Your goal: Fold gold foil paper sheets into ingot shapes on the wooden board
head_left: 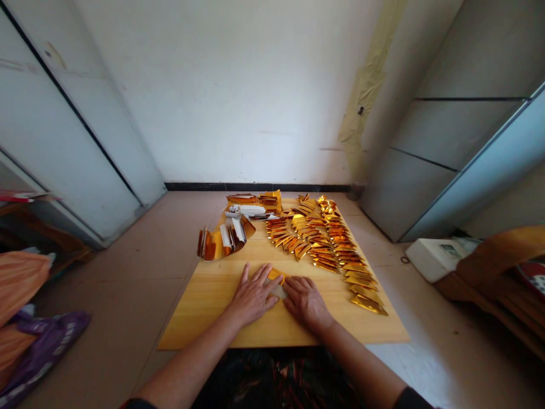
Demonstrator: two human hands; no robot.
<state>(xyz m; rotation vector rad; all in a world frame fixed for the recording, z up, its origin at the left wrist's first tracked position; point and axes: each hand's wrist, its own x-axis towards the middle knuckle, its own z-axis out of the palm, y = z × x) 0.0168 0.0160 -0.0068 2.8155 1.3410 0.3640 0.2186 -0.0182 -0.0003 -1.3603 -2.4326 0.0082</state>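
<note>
My left hand (pixel 253 295) and my right hand (pixel 305 304) press down on a piece of gold foil paper (pixel 276 276) with a white back (pixel 277 291), which lies folded between them on a pale wooden board (pixel 213 301). Rows of folded gold foil triangles (pixel 317 238) run across the far and right parts of the board. Curved stacks of gold foil sheets (pixel 221 241) stand at the far left of the board. Behind them lie white paper sheets (pixel 242 210). Each hand is closest to the paper under it, and the fingers partly hide that paper.
The board sits on a tiled floor against a white wall with a black skirting strip (pixel 255 187). Tall pale cabinets (pixel 460 130) stand at the right, near a white box (pixel 434 258). Orange and purple bags (pixel 46 346) lie at the left.
</note>
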